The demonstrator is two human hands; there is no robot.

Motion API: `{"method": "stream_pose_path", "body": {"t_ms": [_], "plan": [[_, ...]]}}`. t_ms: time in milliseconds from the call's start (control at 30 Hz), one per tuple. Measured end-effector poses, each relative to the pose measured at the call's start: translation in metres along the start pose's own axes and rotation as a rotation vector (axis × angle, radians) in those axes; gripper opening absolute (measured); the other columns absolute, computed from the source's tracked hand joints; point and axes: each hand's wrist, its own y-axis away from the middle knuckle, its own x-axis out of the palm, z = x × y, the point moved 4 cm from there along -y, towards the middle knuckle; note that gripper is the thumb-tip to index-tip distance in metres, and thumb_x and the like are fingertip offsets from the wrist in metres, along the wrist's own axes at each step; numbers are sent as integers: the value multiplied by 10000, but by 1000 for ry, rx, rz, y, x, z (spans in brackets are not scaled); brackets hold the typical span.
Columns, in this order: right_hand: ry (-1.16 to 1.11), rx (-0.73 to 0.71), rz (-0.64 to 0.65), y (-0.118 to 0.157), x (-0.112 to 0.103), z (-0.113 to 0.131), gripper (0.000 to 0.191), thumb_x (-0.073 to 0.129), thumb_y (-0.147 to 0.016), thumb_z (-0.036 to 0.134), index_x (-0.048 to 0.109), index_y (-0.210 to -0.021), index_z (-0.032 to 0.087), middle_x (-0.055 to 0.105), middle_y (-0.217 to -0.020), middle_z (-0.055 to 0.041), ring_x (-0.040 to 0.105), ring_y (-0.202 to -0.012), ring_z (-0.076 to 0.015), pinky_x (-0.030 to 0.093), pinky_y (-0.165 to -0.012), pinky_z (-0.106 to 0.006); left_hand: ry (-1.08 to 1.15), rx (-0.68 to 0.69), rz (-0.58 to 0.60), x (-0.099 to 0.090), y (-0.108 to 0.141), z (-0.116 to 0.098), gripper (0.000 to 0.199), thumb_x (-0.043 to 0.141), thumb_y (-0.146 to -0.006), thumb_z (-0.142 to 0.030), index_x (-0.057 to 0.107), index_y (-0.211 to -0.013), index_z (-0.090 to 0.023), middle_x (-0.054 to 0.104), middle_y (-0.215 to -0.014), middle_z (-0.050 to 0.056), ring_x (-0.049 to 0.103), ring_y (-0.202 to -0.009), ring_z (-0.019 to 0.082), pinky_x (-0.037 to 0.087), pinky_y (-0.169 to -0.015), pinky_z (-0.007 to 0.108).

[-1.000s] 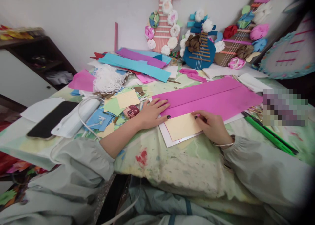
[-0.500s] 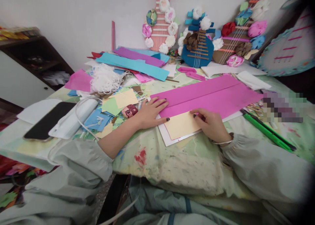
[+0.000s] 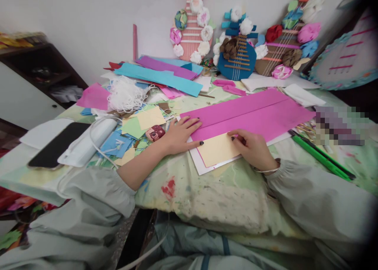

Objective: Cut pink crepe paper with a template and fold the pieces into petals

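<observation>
A large magenta paper (image 3: 254, 114) with a lengthwise crease lies on white paper (image 3: 197, 164). A small cream-coloured paper (image 3: 218, 150) rests over its near left edge. My left hand (image 3: 181, 136) lies flat, fingers spread on the magenta paper's left end, the thumb at the cream paper's upper left corner. At the cream paper's right end, my right hand (image 3: 251, 148) is closed, thumb and index finger together on its upper edge. The other fingers of that hand curl underneath and are partly hidden.
Paper scraps (image 3: 141, 120), white string (image 3: 126, 95) and blue paper strips (image 3: 162, 79) lie to the left and behind. A phone (image 3: 59, 146) is at far left, a green cutter (image 3: 321, 156) at right. Decorated paper instruments (image 3: 238, 59) lean on the wall.
Both hands and the papers stay in place. Only a very slight shift of the camera view shows.
</observation>
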Motion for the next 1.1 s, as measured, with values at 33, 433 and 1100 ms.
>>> {"method": "stream_pose_path", "body": {"t_ms": [33,433,1100], "plan": [[1,-3,1,0,0,0,278,472,-802,210,684,-972,155,585,-591,0,491,-501,-137,340,-521,-253,0,1,2,0,0,0,702,385,-885,-625,236,-1471,-268,250,-1538,35,206,-1400,326,156,-1107,549],[117,-89,24,0,0,5,246,471,-819,193,670,-962,170,623,-635,-20,531,-537,-154,347,-536,-252,7,3,3,0,0,0,711,378,-878,-641,233,-1472,-278,245,-1540,33,198,-1402,321,144,-1113,540],[138,-70,40,0,1,4,264,458,-828,190,655,-1002,159,622,-650,-27,524,-540,-161,340,-542,-262,3,7,6,0,1,1,694,367,-892,-621,216,-1477,-279,225,-1546,26,188,-1408,321,154,-1108,555]]}}
